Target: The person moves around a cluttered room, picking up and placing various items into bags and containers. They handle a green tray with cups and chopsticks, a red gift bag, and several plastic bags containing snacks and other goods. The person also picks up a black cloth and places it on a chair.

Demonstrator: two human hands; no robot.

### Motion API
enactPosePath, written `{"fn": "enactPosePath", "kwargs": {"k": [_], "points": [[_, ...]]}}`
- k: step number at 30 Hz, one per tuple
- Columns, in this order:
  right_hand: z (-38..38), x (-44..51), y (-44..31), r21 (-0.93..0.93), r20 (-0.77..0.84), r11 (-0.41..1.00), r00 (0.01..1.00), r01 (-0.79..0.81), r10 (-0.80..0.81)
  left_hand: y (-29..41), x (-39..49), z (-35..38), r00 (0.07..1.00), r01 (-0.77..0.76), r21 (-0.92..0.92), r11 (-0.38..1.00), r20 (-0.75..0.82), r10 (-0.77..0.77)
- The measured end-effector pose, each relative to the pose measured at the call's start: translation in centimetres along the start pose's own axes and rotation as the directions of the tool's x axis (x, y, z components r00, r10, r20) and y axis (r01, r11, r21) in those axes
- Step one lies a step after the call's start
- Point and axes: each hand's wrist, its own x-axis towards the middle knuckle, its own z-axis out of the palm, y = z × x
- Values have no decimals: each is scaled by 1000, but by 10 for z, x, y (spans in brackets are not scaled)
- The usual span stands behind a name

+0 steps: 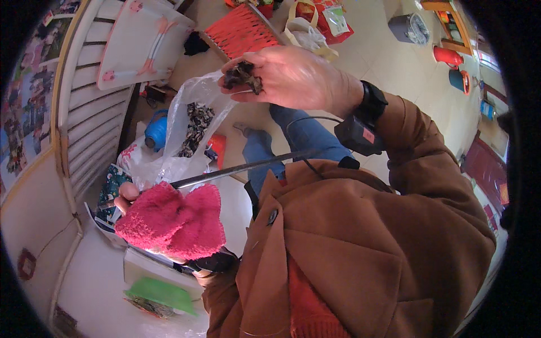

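My right hand [296,80] is palm up with its fingers nearly straight. A small clump of dark, crinkled dried pieces [243,78], resembling dried black fungus, rests on its fingers. At lower left, my left hand [127,196] is mostly hidden by a fuzzy pink cloth [177,224], and a few fingertips show at its upper edge. A long thin metal bar [236,169] runs from the cloth across my jeans; whether the left hand also grips it is unclear. Between the hands, a clear plastic bag [177,101] gapes open, with more dark dried pieces [196,126] inside.
A blue container [156,131] stands beside the bag. Beyond are a red woven seat [241,31], shopping bags [312,34] and a grey bin [408,29]. A folded white table [139,46] leans at left. A green packet [162,293] lies on the white surface.
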Motion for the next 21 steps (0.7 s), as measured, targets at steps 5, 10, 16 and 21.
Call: {"fn": "enactPosePath", "kwargs": {"k": [5, 10, 16, 21], "points": [[5, 13, 3, -18, 3, 1000, 1000, -23, 23, -28, 0, -25, 986, -168, 269, 948, 64, 157], [21, 33, 12, -59, -33, 997, 998, -46, 45, -30, -7, -27, 974, 216, -156, 964, -36, -224], [46, 28, 14, -118, 30, 993, 1000, 2, 2, -16, -8, -19, 867, 479, -593, 647, 201, -457], [58, 33, 13, -152, 41, 988, 999, -18, 24, -33, -10, -21, 880, 467, -579, 668, 232, -415]]}}
